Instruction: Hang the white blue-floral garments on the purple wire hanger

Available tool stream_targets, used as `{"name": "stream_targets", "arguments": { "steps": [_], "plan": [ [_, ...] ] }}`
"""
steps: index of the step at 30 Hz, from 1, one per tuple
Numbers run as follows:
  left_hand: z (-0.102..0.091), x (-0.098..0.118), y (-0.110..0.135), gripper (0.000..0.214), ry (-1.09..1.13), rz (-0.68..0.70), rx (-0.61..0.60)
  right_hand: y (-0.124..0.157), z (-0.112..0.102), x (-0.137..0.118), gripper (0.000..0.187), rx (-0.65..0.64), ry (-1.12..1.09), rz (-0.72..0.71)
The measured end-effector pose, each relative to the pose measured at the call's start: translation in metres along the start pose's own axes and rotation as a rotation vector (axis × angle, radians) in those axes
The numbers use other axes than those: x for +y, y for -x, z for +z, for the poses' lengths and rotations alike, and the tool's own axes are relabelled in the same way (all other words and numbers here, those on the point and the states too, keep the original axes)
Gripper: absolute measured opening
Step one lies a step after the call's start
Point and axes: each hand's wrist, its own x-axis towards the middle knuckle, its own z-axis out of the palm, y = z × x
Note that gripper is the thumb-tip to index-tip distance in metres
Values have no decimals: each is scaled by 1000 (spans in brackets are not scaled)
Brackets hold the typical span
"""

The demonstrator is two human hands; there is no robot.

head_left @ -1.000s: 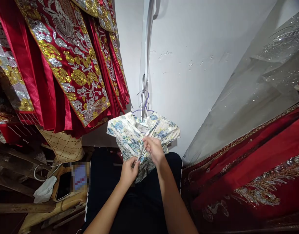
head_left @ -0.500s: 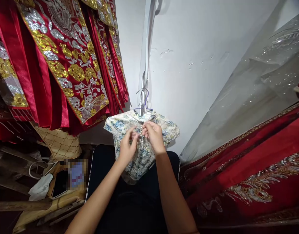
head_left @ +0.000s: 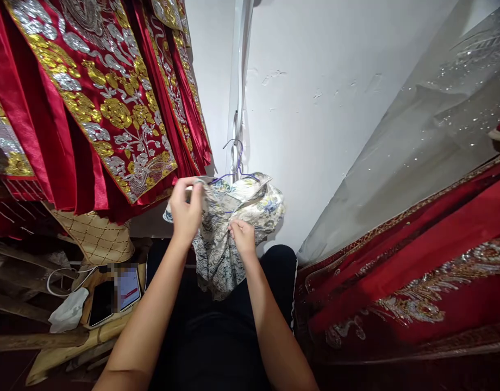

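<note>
A short-sleeved floral shirt (head_left: 217, 255) hangs over my lap from a purple wire hanger (head_left: 238, 165). Its front gapes at the neck, and the hanger's bar shows inside the opening. My left hand (head_left: 185, 212) is closed on the fabric at the left shoulder, thumb against fingers. Lower, at mid-chest, my right hand (head_left: 242, 237) pinches the front edge of the shirt in a closed grip. Folds run from this pinch toward the right shoulder.
Red garments (head_left: 123, 119) with gold and silver sequins hang at the left. Two phones (head_left: 101, 304) and a crumpled white tissue (head_left: 68, 310) lie on a wooden stool (head_left: 105, 330). At the right, plastic-covered red clothing (head_left: 417, 260) leans beside the white wall (head_left: 307, 98).
My left hand has moved up and left to the shirt's shoulder. My right hand has dropped slightly. The shirt front has opened and creased, exposing the inside of the neck.
</note>
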Motion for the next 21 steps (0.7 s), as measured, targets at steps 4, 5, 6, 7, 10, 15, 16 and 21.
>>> {"name": "stream_targets", "arguments": {
  "steps": [4,5,6,7,10,15,16,21],
  "plan": [
    [-30,-49,9,18,362,-613,287,20,-8,8,24,-101,-35,15],
    [-34,-62,18,21,382,-711,275,22,-11,6,23,-130,-40,6],
    [-35,-74,29,21,387,-772,250,23,-15,2,22,-162,-44,-6],
    [-36,-84,42,20,390,-824,217,23,-19,-1,21,-198,-46,-21],
    [-30,-102,78,18,359,-925,103,21,-31,-9,21,-310,-37,-16],
    [-27,-102,101,11,269,-930,-187,16,-52,-6,21,-392,52,153],
    [-28,-99,101,11,253,-918,-249,16,-56,-3,21,-402,65,175],
    [-22,-84,101,12,250,-853,-440,14,-57,8,23,-402,121,264]
  ]
}}
